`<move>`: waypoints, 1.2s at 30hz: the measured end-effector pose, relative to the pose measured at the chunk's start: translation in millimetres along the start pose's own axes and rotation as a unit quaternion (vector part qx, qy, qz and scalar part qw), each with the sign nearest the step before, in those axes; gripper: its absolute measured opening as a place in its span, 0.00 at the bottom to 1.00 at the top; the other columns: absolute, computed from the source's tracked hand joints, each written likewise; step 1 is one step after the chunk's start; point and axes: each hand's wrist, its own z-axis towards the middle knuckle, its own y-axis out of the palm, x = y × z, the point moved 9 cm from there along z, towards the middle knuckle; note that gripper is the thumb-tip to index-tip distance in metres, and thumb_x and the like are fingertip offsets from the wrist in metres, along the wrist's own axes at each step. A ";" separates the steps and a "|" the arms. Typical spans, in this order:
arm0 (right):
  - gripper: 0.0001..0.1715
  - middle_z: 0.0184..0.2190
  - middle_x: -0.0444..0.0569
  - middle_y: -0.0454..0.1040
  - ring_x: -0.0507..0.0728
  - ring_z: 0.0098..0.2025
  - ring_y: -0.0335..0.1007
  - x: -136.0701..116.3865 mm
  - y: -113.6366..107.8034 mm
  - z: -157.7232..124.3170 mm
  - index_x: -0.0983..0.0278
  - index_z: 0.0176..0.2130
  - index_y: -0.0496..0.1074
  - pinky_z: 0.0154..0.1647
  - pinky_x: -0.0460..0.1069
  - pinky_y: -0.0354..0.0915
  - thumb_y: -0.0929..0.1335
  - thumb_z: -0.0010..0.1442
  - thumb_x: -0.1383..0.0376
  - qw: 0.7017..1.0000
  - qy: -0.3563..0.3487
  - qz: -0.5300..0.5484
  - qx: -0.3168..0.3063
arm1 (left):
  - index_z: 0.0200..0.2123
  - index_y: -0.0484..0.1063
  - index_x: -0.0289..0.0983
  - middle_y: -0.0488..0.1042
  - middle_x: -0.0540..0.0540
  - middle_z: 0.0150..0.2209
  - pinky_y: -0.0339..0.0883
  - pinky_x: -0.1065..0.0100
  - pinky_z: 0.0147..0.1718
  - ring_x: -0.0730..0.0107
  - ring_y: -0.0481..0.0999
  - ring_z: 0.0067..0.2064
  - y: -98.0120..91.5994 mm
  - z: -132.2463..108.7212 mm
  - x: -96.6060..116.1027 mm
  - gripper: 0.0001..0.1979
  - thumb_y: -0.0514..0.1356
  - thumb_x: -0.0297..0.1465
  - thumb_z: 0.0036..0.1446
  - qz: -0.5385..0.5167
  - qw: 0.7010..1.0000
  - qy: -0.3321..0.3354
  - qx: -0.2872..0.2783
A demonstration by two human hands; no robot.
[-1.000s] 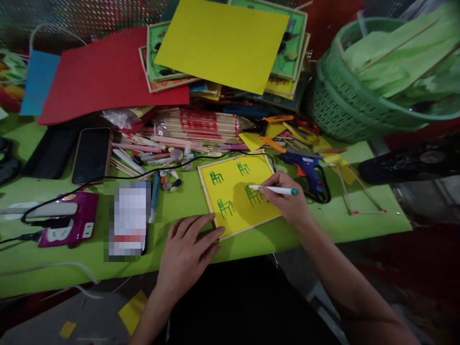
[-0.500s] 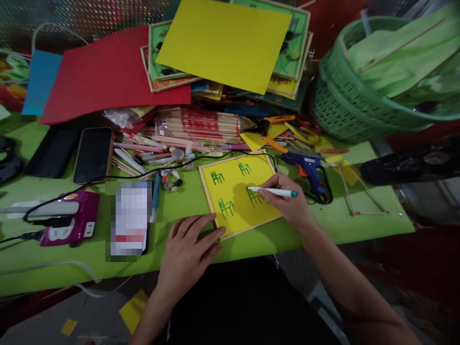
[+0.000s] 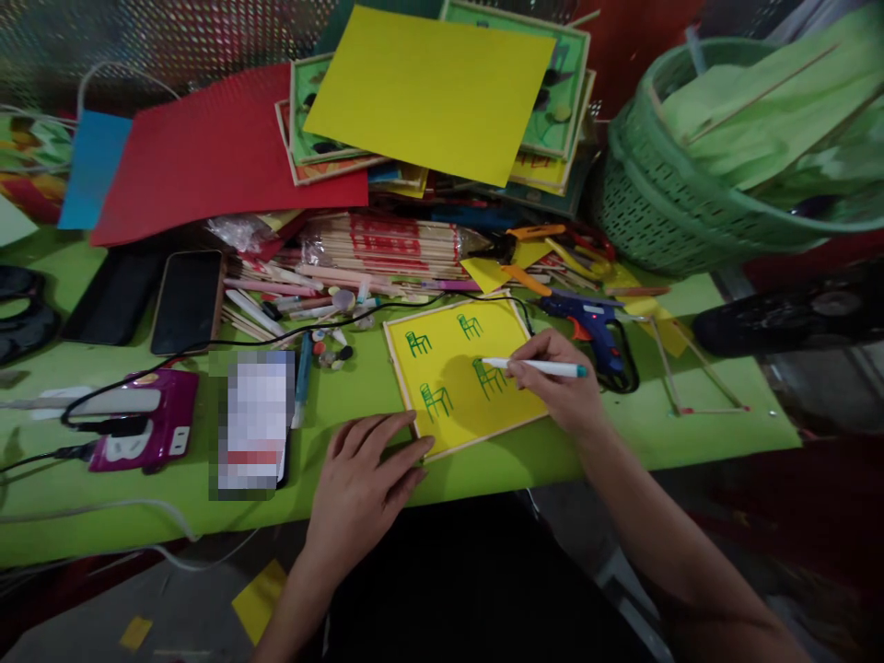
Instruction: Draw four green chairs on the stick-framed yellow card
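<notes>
A yellow card [image 3: 459,387] edged with thin wooden sticks lies on the green table, bearing several chair drawings in green ink. My right hand [image 3: 558,382] pinches a white marker [image 3: 549,367] with a teal end, its tip at the top of the lower right chair drawing [image 3: 489,378]. Fingers apart, my left hand [image 3: 369,470] rests flat at the card's lower left corner, fingertips on the frame edge. The right hand covers part of the card's right side.
A blue glue gun [image 3: 590,331] lies right of the card, near a triangle of sticks [image 3: 669,368]. Behind are bundled sticks [image 3: 387,244], loose pens and stacked framed cards under a yellow sheet [image 3: 428,92]. Phones, a purple power strip [image 3: 162,424] and a green basket [image 3: 663,193] flank them.
My right hand has shifted slightly right with the marker, whose tip moved from the chair back's left top corner along its top. My left hand stays in place.
</notes>
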 end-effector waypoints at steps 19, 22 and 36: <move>0.12 0.27 0.43 0.71 0.51 0.25 0.66 -9.0 -56.7 -28.9 0.59 0.36 0.73 0.21 0.46 0.59 0.74 0.57 0.55 0.967 -0.073 0.120 0.211 | 0.49 0.78 0.46 0.76 0.46 0.57 0.68 0.54 0.50 0.56 0.74 0.55 -3.5 -2.5 -7.8 0.11 0.61 0.31 0.65 0.008 0.998 -0.047 0.042; 0.11 0.27 0.44 0.73 0.52 0.25 0.66 -6.5 -53.5 -35.3 0.58 0.38 0.74 0.23 0.47 0.61 0.75 0.58 0.56 0.976 -0.070 0.108 0.175 | 0.52 0.76 0.46 0.77 0.46 0.57 0.68 0.52 0.52 0.55 0.74 0.56 -3.4 -3.2 -10.8 0.13 0.61 0.33 0.65 0.016 0.996 -0.069 0.050; 0.11 0.34 0.45 0.75 0.53 0.32 0.68 20.7 -44.7 -43.5 0.59 0.43 0.77 0.30 0.47 0.64 0.73 0.61 0.57 0.997 -0.001 0.062 0.035 | 0.60 0.72 0.45 0.74 0.46 0.61 0.63 0.51 0.62 0.56 0.69 0.64 -3.8 -1.4 -12.6 0.19 0.59 0.37 0.66 0.059 0.989 -0.106 0.082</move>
